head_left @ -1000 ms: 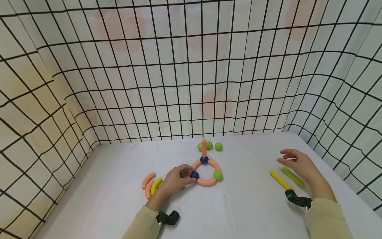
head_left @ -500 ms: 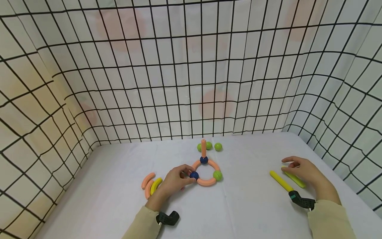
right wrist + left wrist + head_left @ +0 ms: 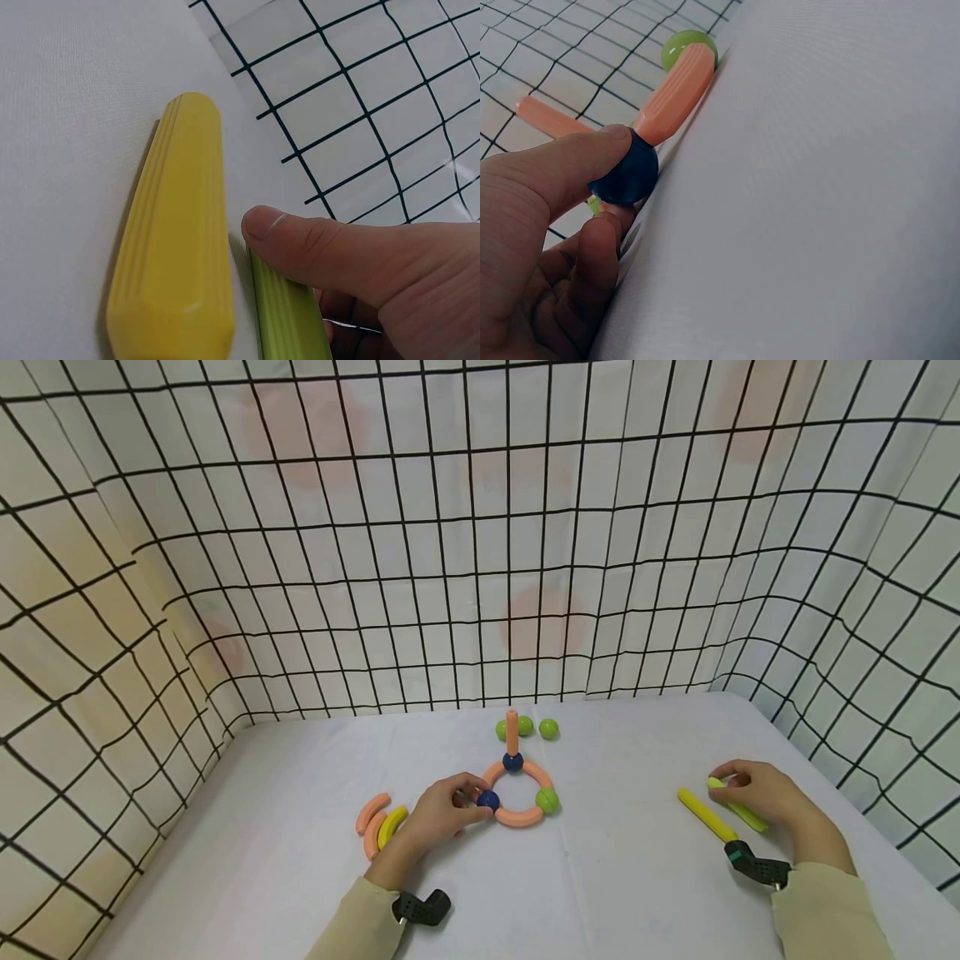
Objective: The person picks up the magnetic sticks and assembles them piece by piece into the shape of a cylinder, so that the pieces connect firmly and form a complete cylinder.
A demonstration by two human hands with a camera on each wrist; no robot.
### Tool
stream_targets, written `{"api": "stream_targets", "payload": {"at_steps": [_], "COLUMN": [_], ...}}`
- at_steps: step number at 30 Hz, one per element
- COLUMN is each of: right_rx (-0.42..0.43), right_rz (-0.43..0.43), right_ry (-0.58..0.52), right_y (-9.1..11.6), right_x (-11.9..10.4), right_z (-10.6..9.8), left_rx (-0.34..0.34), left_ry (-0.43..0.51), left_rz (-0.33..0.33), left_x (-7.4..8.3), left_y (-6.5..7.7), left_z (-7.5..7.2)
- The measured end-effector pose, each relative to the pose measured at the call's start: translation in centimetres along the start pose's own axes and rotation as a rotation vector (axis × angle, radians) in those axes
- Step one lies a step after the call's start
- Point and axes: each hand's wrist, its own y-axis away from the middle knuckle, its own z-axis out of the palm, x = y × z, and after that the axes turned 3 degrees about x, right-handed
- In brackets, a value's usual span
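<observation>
My left hand [image 3: 442,814] pinches a dark blue ball [image 3: 634,176] between thumb and fingers. The ball belongs to a ring of curved orange pieces [image 3: 521,817] lying on the table. A green ball [image 3: 547,800] joins the ring at its right, and a second dark blue ball [image 3: 513,762] at its far side carries an upright orange stick [image 3: 512,732]. Over at the right, my right hand [image 3: 767,793] pinches a yellow-green stick [image 3: 289,315] near its far end, thumb on top; the fingers beneath are partly hidden. Beside that stick lies a yellow stick [image 3: 176,225].
Curved orange pieces [image 3: 371,814] and a curved yellow piece [image 3: 392,827] lie left of my left forearm. Behind the ring sit loose green balls [image 3: 549,728]. A black grid net [image 3: 480,552] over white cloth encloses the table [image 3: 622,860] at the back and sides.
My right hand has come down slightly toward me onto the yellow-green stick, and its thumb and fingers have closed on it. My left hand and the ring have stayed in place.
</observation>
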Motion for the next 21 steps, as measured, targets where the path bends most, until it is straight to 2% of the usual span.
{"api": "stream_targets", "payload": {"at_steps": [13, 21], "right_rx": [0.023, 0.073], "right_rz": [0.006, 0.014], "right_ry": [-0.003, -0.024], "right_y": [-0.17, -0.08], "right_x": [-0.02, -0.29], "right_z": [0.14, 0.13], "left_rx": [0.003, -0.002], "left_ry": [-0.006, 0.003], "left_rz": [0.008, 0.009], "left_x": [-0.18, -0.19], "left_y": [-0.09, -0.09], "left_z": [0.07, 0.06]}}
